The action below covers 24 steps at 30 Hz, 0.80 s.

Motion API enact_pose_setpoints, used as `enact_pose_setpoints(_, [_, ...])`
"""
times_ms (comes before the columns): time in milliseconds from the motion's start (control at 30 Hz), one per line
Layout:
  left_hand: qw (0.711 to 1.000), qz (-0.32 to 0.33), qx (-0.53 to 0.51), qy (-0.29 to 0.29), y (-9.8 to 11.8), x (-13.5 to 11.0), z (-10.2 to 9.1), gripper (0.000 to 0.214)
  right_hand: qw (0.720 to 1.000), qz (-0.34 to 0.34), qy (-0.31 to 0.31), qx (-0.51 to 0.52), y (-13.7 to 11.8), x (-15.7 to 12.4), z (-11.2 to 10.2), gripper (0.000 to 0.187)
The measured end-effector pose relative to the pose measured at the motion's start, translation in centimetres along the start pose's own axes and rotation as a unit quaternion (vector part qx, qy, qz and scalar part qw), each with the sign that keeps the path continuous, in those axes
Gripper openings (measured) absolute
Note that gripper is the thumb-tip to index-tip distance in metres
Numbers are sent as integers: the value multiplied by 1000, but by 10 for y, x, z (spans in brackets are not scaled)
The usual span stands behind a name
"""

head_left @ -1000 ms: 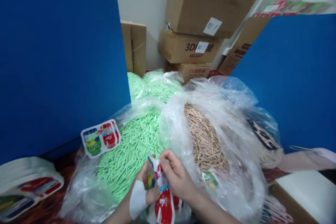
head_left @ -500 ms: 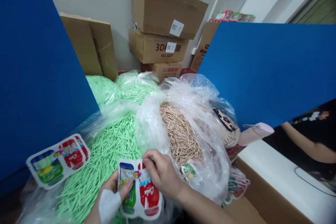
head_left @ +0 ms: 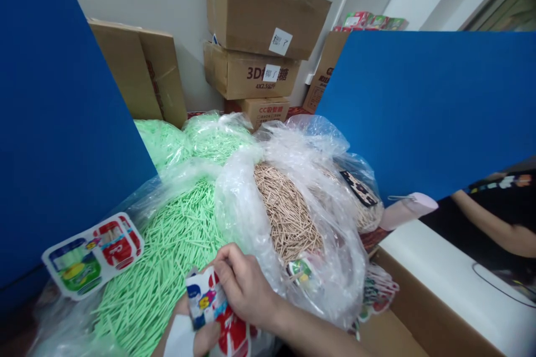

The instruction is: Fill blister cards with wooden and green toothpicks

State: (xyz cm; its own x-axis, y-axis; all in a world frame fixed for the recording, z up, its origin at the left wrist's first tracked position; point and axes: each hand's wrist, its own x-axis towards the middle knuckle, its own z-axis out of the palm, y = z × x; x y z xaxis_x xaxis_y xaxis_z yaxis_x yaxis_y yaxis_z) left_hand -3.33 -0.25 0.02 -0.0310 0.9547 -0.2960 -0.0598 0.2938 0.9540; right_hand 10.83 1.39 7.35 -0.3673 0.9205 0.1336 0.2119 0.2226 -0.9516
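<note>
Printed pouch (head_left: 209, 300): glossy plastic, creased. Large bag (head_left: 240, 206): translucent plastic, shiny, wrinkled. Top carton (head_left: 268, 14): matt cardboard; blue panel (head_left: 439, 106): smooth, matt.

- Right hand (head_left: 243, 285): near centre, knuckles up, fingers curled, thumb bent against the index finger.
- Right forearm (head_left: 314, 332): slants in from the near right.
- Left hand (head_left: 203, 340): nearer, further left, thumb pointing right, white wrapping (head_left: 180, 337) behind it.

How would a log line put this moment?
Left hand: holds pouch | right hand: at pouch's top edge | ahead: green sticks, brown sticks
</note>
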Motion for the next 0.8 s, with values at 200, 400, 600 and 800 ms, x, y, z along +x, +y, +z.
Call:
enact_pose_setpoints(200, [997, -41, -62, -27, 17, -21, 7, 41, 996, -37, 25, -77, -2, 0, -20, 17])
enact_pose_setpoints(400, [999, -17, 14, -48, 34, -27, 9, 42, 992, -23, 6, -127, 6, 4, -30, 22])
enact_pose_setpoints(600, [994, -7, 64, -84, 22, -20, 8, 30, 987, -57, 48, -141, 5, 4, -25, 27])
enact_pose_setpoints(800, [987, 21, 137, -77, 15, -10, 5, 29, 984, -80, -17, -160, 4, -3, -36, 23])
